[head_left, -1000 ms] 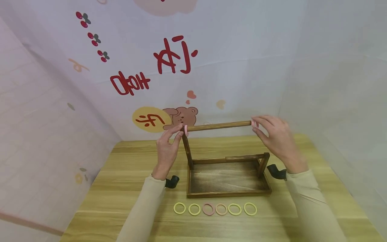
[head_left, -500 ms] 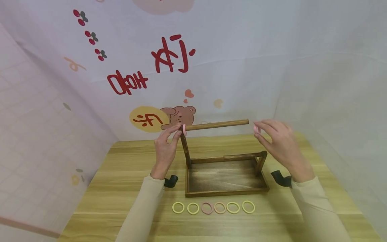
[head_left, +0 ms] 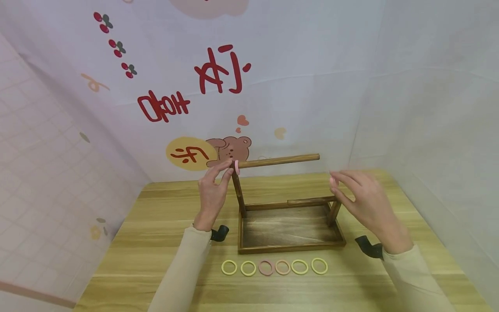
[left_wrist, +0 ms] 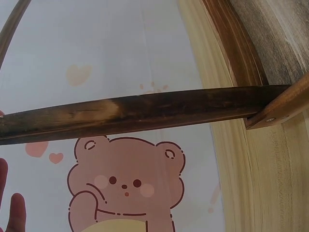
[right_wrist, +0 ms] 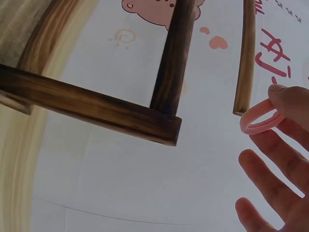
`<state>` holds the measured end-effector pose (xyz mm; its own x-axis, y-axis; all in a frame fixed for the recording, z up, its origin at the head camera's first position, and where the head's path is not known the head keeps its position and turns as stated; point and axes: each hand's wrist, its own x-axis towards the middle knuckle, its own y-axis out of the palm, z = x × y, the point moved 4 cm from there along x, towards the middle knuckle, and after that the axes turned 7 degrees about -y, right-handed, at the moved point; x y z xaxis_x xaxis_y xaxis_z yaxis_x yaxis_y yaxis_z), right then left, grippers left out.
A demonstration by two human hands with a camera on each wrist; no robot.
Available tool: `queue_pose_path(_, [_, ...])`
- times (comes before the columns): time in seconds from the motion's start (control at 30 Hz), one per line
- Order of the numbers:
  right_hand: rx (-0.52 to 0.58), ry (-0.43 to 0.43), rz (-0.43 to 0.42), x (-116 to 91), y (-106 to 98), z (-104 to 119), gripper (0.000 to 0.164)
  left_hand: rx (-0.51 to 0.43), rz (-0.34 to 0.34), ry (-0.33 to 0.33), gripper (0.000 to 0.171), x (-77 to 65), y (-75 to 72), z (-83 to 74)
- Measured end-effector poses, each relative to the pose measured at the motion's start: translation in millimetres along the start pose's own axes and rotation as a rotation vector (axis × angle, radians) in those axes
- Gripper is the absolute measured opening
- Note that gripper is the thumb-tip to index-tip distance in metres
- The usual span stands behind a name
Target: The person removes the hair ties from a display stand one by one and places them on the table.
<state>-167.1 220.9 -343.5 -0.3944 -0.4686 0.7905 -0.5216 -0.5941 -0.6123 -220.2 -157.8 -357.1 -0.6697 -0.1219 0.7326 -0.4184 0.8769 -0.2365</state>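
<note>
A wooden rack (head_left: 291,250) has a tray base, a tall left post (head_left: 238,193) bearing an upper rod (head_left: 280,160), and a short right post with a lower rod (head_left: 312,200). One pink ring (head_left: 237,167) hangs on the upper rod, against the tall post. My left hand (head_left: 212,193) pinches the top of that post between thumb and fingers; the left wrist view shows only some fingertips (left_wrist: 17,212). Thumb and forefinger of my right hand (head_left: 366,203) pinch another pink ring (right_wrist: 260,118), off the rod and to the right of its free end.
A row of several rings lies on the wooden table (head_left: 156,242) before the rack: yellow ones (head_left: 229,267), a darker pink one (head_left: 266,268) and an orange-pink one (head_left: 283,267). A printed cloth (head_left: 304,86) hangs behind. Black wrist mounts (head_left: 368,248) show at both wrists.
My right hand has drawn the pink ring off the upper rod's free end, then moved right and down with it. My left hand stays at the tall post.
</note>
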Motion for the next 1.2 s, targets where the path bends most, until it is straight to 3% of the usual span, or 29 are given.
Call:
queue_pose_path(0.6, [0.051, -0.066, 0.041, -32.6, 2.0, 25.3, 0.056, 0.036, 0.018, -0.036, 0.023, 1.3, -0.7, 0.7])
queue_pose_path(1.2, [0.114, 0.035, 0.159, -60.5, 1.0, 37.4, 0.058, 0.038, 0.025, -0.025, 0.025, 0.1, -0.3, -0.5])
